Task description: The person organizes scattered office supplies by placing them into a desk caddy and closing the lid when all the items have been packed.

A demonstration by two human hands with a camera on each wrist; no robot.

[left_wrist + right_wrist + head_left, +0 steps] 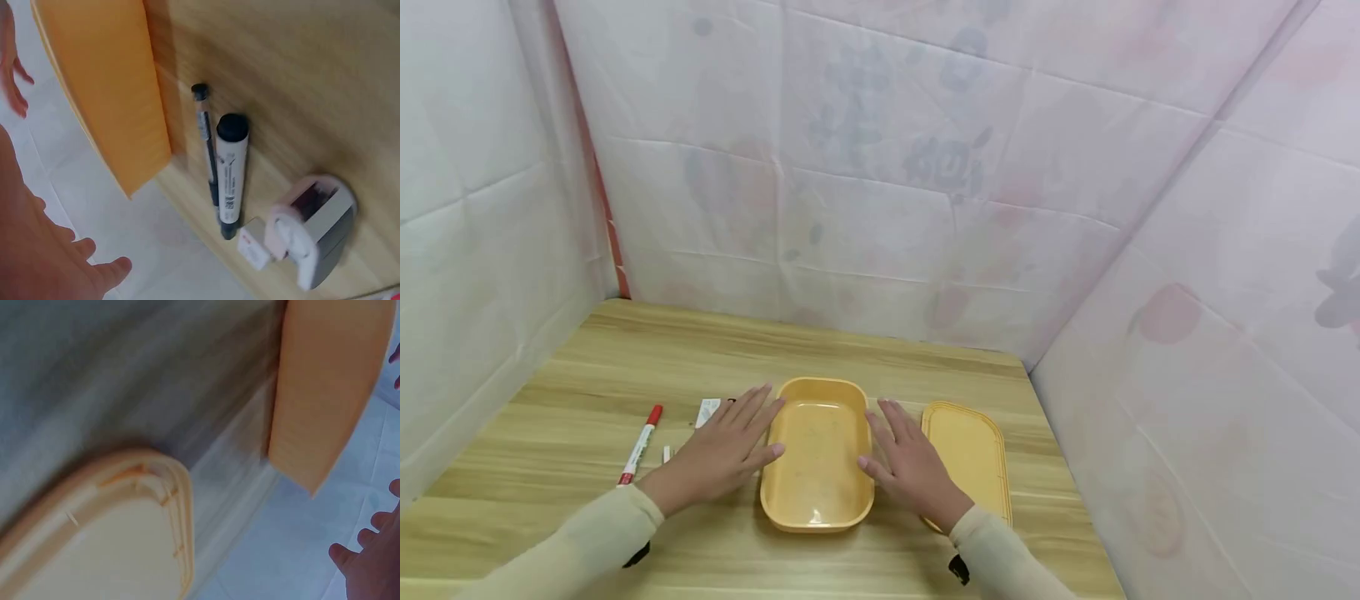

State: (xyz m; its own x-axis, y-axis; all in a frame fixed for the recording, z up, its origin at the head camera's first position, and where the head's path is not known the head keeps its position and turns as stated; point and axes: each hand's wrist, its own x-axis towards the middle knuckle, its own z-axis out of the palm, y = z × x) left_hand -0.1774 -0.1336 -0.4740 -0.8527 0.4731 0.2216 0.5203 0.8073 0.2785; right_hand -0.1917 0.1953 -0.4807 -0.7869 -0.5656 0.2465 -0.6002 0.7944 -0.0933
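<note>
In the head view a yellow plastic box (816, 458) sits uncovered on the table, with nothing visible in it. My left hand (718, 458) is at its left side, fingers spread and straight. On the right side my right hand (912, 467) is held the same way. Whether either hand touches the box is hard to tell. In the left wrist view a thin pen (205, 134) and a black-capped marker (232, 172) lie side by side left of the box. Near them are a small white block (254, 245) and a rounded pink-and-white object (312, 228).
A yellow lid (972, 458) lies on the table to the right, partly behind my right hand. Further left is a white marker with red ends (640, 446). Pale printed cloth (880, 208) walls in the wooden table (805, 337) at the back and sides.
</note>
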